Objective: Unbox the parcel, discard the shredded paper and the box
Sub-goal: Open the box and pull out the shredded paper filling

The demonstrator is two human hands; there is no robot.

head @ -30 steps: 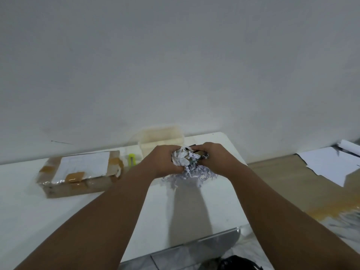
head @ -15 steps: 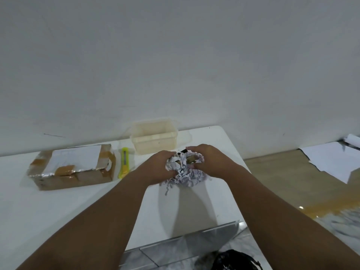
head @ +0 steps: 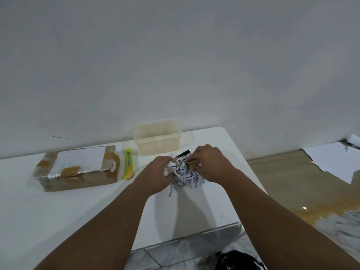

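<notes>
the shredded paper (head: 184,175) is a bundle near the right end of the white table (head: 58,207), pressed between both hands. the left hand (head: 157,175) and the right hand (head: 209,164) clench it from each side. the taped box (head: 78,168) lies well to the left, a yellow cutter (head: 128,164) just beside it, a clear container (head: 157,140) behind.

Two bare forearms are seen, with no sleeve, watch or ring worn. The left hand (head: 157,175) and right hand (head: 211,164) are left ungloved.
</notes>
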